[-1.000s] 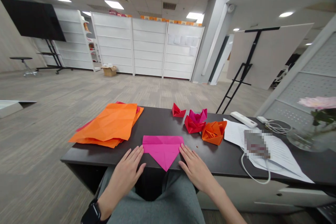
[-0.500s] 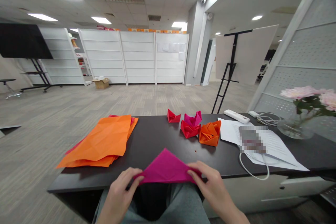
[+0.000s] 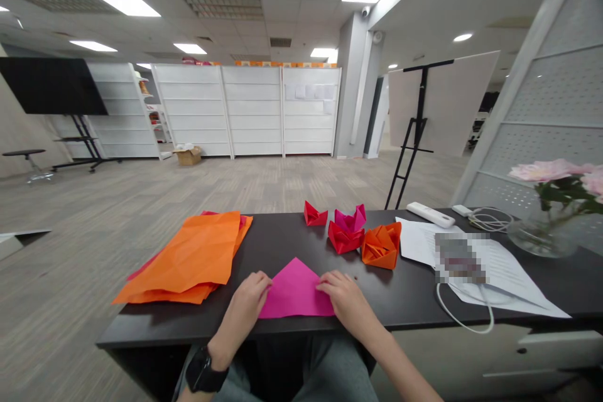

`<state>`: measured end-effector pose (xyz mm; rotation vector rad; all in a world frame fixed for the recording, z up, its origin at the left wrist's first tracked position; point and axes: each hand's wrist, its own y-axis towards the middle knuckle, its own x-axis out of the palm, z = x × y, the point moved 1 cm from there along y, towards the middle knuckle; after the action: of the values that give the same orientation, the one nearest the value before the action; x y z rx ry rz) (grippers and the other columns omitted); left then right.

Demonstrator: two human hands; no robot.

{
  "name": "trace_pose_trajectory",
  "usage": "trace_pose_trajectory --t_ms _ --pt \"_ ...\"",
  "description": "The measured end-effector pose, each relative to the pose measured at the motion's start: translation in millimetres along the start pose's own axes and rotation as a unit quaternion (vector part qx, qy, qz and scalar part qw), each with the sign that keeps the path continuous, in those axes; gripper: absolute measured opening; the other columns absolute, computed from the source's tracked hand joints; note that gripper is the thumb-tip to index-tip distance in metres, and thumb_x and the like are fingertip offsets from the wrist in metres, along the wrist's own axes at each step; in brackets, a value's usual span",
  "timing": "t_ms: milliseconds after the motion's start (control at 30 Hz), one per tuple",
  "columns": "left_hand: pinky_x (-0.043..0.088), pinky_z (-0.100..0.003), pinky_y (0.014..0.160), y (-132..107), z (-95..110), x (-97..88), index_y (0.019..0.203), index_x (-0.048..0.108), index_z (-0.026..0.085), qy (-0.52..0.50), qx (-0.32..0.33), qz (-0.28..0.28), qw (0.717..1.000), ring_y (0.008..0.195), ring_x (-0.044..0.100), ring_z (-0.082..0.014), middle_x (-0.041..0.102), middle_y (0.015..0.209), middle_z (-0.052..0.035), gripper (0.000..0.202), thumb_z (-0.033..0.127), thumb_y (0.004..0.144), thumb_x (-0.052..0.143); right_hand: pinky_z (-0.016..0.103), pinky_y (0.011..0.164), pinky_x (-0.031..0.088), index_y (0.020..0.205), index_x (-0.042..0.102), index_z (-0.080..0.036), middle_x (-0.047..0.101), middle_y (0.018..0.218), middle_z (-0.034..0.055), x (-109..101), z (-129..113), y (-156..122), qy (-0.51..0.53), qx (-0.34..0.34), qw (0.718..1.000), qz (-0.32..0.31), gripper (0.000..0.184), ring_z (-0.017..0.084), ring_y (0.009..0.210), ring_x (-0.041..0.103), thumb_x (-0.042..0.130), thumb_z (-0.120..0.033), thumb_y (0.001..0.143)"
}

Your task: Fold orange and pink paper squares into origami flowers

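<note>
Paper (image 3: 296, 295), pink and folded, lies near on the desk (image 3: 276, 239), tip now pointing far, no longer near; we judge the turning done. Left hand (image 3: 247, 301) and right hand (image 3: 347, 301) touch its sides; whether pinching, we cannot tell.

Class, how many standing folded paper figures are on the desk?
4: small red one leftmost, magenta one behind larger red one, orange one rightmost; others may be hidden.
</note>
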<state>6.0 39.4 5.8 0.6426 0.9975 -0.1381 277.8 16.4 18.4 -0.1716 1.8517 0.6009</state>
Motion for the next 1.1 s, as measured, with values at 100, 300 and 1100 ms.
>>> trace_pose_trajectory --t_ms 100,300,1100 --pt "0.054 -0.035 0.092 -11 4 -15.4 0.102 0.069 0.021 0.008 0.044 -0.064 0.997 0.100 0.067 -0.0201 0.072 0.107 -0.0063 0.033 0.006 0.089 0.043 0.041 0.103 0.044 0.125 0.066 -0.023 0.068 0.126 0.0067 -13 -2 -13 0.023 -0.027 0.998 -0.049 0.050 0.023 0.116 0.061 0.044 -0.004 0.085" --pt "0.049 -0.041 0.106 -41 -6 -35.8 0.132 0.060 0.028 0.006 0.115 -0.121 0.986 0.125 0.058 -0.0251 0.064 0.134 -0.0046 0.055 0.022 0.079 0.072 0.045 0.113 0.035 0.145 0.047 -0.025 0.051 0.147 0.0084 -31 13 -40 0.082 -0.081 0.987 -0.112 0.066 0.027 0.134 0.050 0.068 -0.033 0.084" --pt "0.055 -0.033 0.074 -38 -5 -6.8 0.098 0.062 0.020 -0.131 -0.151 0.071 0.977 0.091 0.062 -0.0216 0.060 0.102 -0.0060 0.015 0.023 0.083 0.061 0.032 0.083 0.052 0.092 0.069 -0.024 0.058 0.100 0.0060 17 9 -24 0.165 0.063 0.980 0.096 0.024 0.020 0.091 0.062 0.046 -0.017 0.093"
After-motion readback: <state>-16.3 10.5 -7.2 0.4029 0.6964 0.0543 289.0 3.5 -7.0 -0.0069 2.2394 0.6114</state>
